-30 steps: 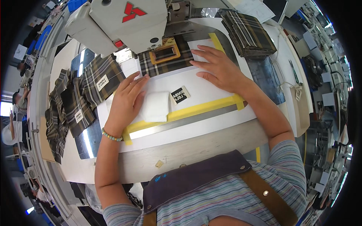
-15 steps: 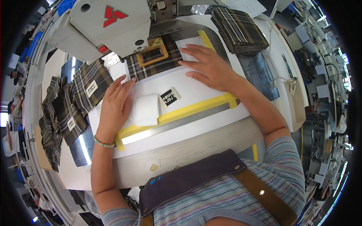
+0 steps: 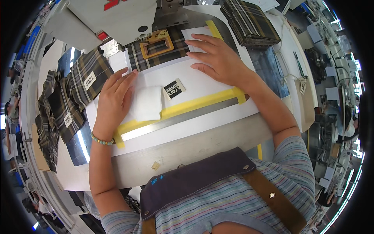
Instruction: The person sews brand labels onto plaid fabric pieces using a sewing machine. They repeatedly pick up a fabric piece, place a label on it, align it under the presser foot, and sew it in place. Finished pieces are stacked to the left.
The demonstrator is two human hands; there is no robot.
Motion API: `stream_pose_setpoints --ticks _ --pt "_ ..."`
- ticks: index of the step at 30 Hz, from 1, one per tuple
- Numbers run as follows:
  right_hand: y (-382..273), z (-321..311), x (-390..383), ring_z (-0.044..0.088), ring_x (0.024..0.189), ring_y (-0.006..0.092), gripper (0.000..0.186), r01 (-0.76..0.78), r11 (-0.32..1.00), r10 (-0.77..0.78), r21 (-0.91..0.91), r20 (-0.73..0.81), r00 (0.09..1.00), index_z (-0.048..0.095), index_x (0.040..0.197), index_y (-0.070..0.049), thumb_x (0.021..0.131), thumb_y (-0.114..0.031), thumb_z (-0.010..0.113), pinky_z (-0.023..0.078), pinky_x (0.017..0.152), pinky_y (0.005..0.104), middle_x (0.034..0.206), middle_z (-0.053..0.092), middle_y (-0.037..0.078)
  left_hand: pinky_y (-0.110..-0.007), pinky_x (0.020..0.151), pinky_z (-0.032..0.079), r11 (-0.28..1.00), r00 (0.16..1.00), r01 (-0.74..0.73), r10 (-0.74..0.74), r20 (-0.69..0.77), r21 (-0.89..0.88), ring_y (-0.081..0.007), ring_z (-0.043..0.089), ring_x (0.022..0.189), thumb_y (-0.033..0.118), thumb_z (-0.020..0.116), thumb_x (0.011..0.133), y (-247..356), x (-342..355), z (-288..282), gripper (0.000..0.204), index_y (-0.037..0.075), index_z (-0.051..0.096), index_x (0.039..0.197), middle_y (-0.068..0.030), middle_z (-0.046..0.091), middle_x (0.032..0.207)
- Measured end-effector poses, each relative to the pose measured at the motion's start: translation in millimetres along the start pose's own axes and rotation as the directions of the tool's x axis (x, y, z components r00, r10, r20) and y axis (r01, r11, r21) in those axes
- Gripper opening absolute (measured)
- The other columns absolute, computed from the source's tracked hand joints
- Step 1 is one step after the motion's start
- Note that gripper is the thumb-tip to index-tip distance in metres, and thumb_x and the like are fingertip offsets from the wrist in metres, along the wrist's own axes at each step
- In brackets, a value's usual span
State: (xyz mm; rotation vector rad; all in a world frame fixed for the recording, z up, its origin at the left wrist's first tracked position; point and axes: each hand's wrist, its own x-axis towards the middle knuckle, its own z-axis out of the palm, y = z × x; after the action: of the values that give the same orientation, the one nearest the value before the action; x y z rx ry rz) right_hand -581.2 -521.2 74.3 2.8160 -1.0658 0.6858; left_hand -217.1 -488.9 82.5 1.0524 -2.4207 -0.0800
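A plaid fabric piece (image 3: 180, 42) lies on the white work surface beneath the sewing machine's head. An orange-yellow rectangular clamp frame (image 3: 170, 46) sits over its middle. My right hand (image 3: 222, 60) rests flat with fingers spread, fingertips at the fabric's right edge. At the lower left corner of that piece are the stretched fingers of my left hand (image 3: 113, 97), which holds nothing. Beside the left hand lies a white folded pad of cloth or paper (image 3: 147, 104). A black and cream woven label (image 3: 174, 89) is just right of the pad.
The white sewing machine head (image 3: 105, 21) overhangs the upper left. Plaid pieces with cream labels (image 3: 87, 84) drape at the left. A plaid stack (image 3: 253, 25) stands at the upper right. Yellow tape (image 3: 194, 103) borders the plate; thread snips (image 3: 298, 64) lie far right.
The whole view has shifted slightly, with the machine head higher in the picture. Both hands keep nearly the same places beside the fabric, and the clamp frame stays over it.
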Motion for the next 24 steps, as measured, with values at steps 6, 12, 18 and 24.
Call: stream_pose_setpoints --ticks 6,12,18,24 --pt "-47 -22 16 0.063 0.130 0.0299 0.031 0.196 0.972 -0.204 0.128 0.053 0.977 0.077 0.116 -0.004 0.089 -0.019 0.081 0.051 0.107 0.0448 0.131 0.072 0.010 -0.047 0.105 0.055 1.000 1.000 -0.021 0.021 -0.019 -0.022 -0.0390 0.066 0.127 -0.009 0.068 0.090 -4 -1 -1 0.048 0.002 0.068 0.136 -0.0173 0.075 0.123" --pt "-55 -1 8 0.067 0.093 0.0229 0.010 0.371 0.927 -0.362 -0.062 0.117 0.925 0.069 0.089 -0.005 0.084 -0.012 0.075 0.058 0.078 0.0361 0.096 0.067 0.004 -0.044 0.103 0.056 0.997 0.995 -0.048 0.042 -0.093 -0.063 -0.0358 0.068 0.120 -0.006 0.072 0.089 -4 0 -3 0.039 0.001 0.071 0.127 -0.0138 0.075 0.124" --pt "-48 -30 9 0.074 0.099 0.0261 0.019 0.004 0.969 -0.030 0.247 0.103 0.994 0.075 0.102 0.000 0.086 -0.009 0.078 0.062 0.081 0.0367 0.110 0.076 0.008 -0.039 0.100 0.057 0.956 0.987 0.074 -0.111 -0.116 -0.284 -0.0342 0.072 0.113 -0.004 0.072 0.093 20 6 -18 0.031 0.003 0.075 0.123 -0.0136 0.076 0.125" --pt "-52 -34 9 0.071 0.085 0.0259 0.008 0.135 0.979 -0.146 0.153 0.063 0.987 0.073 0.092 -0.002 0.089 -0.009 0.077 0.059 0.073 0.0384 0.098 0.071 0.008 -0.039 0.096 0.059 0.951 0.998 -0.063 0.058 -0.025 -0.303 -0.0319 0.072 0.110 -0.003 0.076 0.090 57 24 -29 0.035 0.003 0.076 0.125 -0.0129 0.077 0.122"
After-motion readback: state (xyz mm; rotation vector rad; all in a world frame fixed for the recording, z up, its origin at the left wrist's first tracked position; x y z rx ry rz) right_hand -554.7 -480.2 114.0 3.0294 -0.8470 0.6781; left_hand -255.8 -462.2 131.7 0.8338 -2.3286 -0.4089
